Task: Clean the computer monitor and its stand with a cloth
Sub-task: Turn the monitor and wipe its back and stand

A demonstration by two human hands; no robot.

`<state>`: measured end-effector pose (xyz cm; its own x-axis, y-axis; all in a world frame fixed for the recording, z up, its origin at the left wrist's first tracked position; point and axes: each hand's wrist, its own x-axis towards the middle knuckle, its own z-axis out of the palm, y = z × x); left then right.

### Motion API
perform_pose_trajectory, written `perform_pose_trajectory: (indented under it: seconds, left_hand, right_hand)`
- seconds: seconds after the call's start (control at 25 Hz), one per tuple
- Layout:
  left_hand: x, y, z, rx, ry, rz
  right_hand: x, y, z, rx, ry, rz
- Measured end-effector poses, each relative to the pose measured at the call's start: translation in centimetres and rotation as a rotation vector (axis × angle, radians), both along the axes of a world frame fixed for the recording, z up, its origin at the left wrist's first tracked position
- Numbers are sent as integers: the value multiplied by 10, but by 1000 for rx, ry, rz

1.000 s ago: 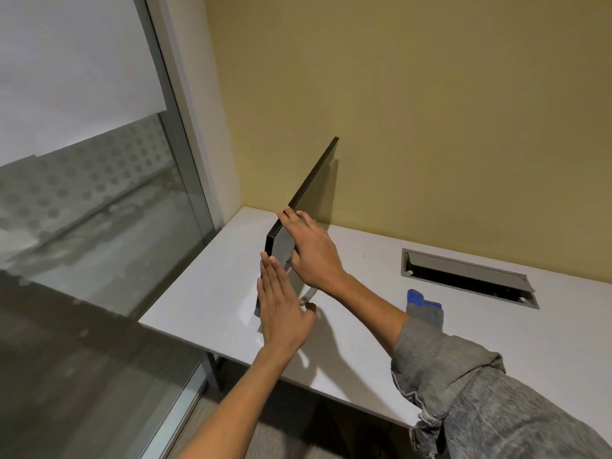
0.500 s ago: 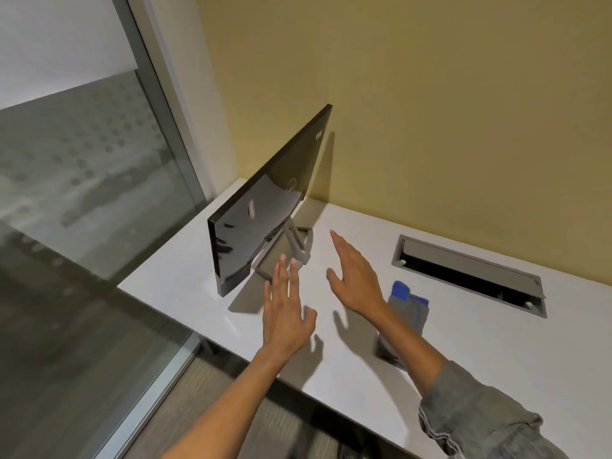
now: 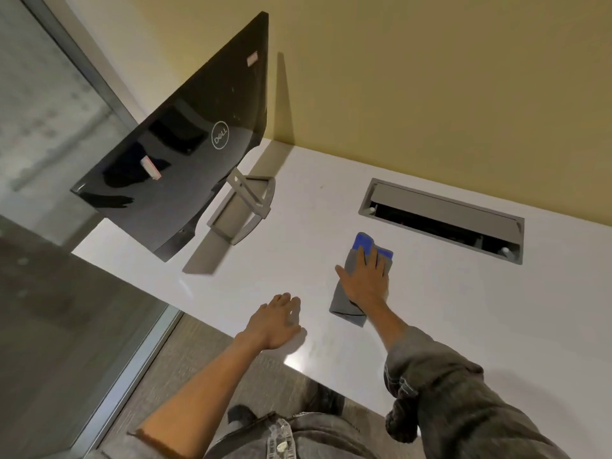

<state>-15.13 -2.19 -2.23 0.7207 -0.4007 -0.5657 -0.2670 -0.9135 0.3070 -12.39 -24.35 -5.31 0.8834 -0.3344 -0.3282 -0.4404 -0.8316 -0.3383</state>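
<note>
the monitor (image 3: 185, 140) stands on the white worktop (image 3: 430, 309) with its shiny black back turned to the person, so the back and the grey stand (image 3: 243, 207) are easy to reach and wipe. the stand sits flat on the worktop under the monitor.

the cloth (image 3: 359, 283) is grey with a blue part. it lies flat on the worktop, to the right of the stand and near a long grey cable box (image 3: 443, 217) set into the top. the right hand (image 3: 366, 279) lies on the cloth with its fingers (image 3: 367, 256) straight and spread. it presses on the cloth but does not grip it yet. it looks like it is about to pick the cloth up.

the left hand (image 3: 276, 321) is low over the front edge of the worktop. its fingers are loose and a little bent, and it holds nothing. it may be there to steady the person. whether it touches the top is hard to tell.

no wiping has started, i think.
</note>
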Motion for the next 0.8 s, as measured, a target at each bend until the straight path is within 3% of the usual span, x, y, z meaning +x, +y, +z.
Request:
perform_pose_trajectory:
  seconds: [0.08, 0.28, 0.44, 0.56, 0.72, 0.8]
  left_hand:
    - [2, 4, 1, -6, 13, 21]
    - [11, 10, 17, -9, 38, 58]
    - [23, 14, 39, -95, -18, 36]
    - [36, 17, 69, -226, -181, 6]
    - [46, 20, 122, -442, -313, -39]
    - [50, 29, 143, -506, -371, -71]
  right_hand:
    - [-3, 5, -13, -4, 57, -8]
    - [-9, -3, -36, -10, -227, -32]
    - [-12, 3, -9, 376, -377, -369]
    - [3, 40, 32, 721, -458, -560]
    - [20, 110, 108, 1374, -530, -807]
    - [21, 134, 150, 1738, -437, -830]
